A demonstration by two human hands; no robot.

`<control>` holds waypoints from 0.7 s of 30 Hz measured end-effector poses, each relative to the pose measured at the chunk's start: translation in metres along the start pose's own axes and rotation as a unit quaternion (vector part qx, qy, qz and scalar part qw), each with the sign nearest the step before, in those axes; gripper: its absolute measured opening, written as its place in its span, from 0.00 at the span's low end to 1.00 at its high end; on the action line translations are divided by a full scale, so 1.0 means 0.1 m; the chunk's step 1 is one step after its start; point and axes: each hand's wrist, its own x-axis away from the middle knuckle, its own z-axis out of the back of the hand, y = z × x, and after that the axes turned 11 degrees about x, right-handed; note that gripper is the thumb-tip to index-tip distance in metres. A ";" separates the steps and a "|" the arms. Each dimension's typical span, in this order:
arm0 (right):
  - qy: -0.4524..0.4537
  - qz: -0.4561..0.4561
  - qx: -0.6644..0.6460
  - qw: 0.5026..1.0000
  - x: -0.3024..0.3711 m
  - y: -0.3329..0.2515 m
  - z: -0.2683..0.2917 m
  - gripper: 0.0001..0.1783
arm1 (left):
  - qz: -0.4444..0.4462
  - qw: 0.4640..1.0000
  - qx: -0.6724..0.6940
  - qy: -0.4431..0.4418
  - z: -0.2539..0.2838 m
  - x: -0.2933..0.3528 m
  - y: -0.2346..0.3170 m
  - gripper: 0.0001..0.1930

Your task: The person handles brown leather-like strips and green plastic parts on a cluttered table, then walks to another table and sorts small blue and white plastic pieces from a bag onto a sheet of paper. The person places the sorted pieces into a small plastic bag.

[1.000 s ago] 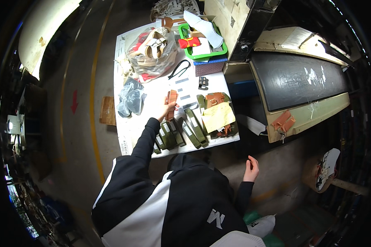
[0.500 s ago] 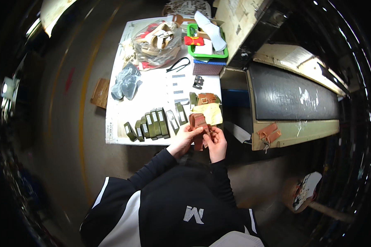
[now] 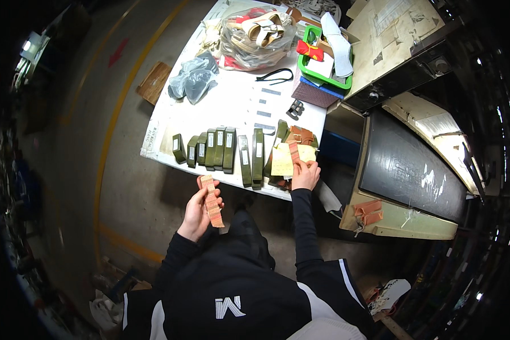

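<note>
Off the near edge of the table, my left hand (image 3: 195, 215) is closed around a folded patterned strap (image 3: 211, 201) in orange and pink. My right hand (image 3: 306, 174) is over the table's near right corner, its fingers closed on the end of a similar narrow patterned strap (image 3: 294, 151). Beneath that strap lies a yellow paper (image 3: 281, 161), with a brown leather strap piece (image 3: 302, 135) and olive-green pieces behind it. Several olive-green bundles (image 3: 218, 150) with white labels stand in a row along the near edge, between my hands.
On the white table (image 3: 232, 93) are grey plastic bags (image 3: 193, 79), a clear bag of sandals (image 3: 260, 34), a black strap loop (image 3: 275, 76), small black parts (image 3: 294, 109) and a green basket (image 3: 345, 82). A machine with a black panel (image 3: 416, 164) stands at the right.
My hands have moved apart: the left went left and down with a folded patterned strap, the right to the yellow paper with a strap. The view has shifted.
</note>
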 end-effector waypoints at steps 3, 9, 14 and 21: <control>0.019 0.007 -0.030 0.999 0.07 -0.14 0.22 0.08 | -0.017 1.000 0.001 -0.006 0.11 0.27 0.15 0.23; -0.164 0.181 -0.410 0.879 0.49 -1.59 1.36 0.18 | -0.019 0.995 0.042 -0.091 0.60 0.79 0.43 0.22; -0.231 0.499 -0.413 0.726 1.26 -3.17 1.68 0.48 | -0.066 0.996 0.017 -0.054 1.19 1.45 0.97 0.15; -0.445 0.398 -0.541 0.593 2.44 -5.07 1.92 0.41 | -0.202 0.976 0.019 -0.074 2.15 2.84 2.11 0.22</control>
